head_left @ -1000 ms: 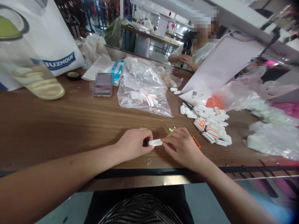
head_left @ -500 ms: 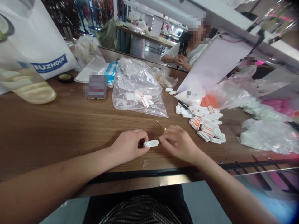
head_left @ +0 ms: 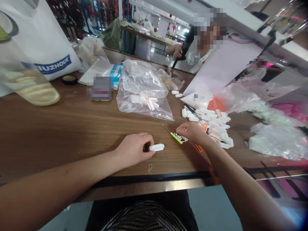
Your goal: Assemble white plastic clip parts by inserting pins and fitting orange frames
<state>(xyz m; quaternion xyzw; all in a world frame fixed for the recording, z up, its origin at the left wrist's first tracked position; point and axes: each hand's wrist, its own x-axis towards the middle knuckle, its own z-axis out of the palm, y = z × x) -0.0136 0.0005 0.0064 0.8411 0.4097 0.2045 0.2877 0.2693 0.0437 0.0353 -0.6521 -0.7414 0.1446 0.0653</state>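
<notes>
As left grip (head_left: 134,149) pinches a white plastic strip (head_left: 156,147), right grip (head_left: 190,133) spread beside a green-handled needle (head_left: 176,137)

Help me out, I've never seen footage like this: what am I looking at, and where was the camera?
This view comes from a camera worn on a person's head, looking down at their own arms, so no machine is involved. They sit at a wooden table. Their left hand is at the end of a white plastic piece and seems to hold it, though the fingers partly hide the grip. Their right hand lies beside a green-handled pick. Further on are a pile of white pieces with orange marks and a clear plastic bag.
</notes>
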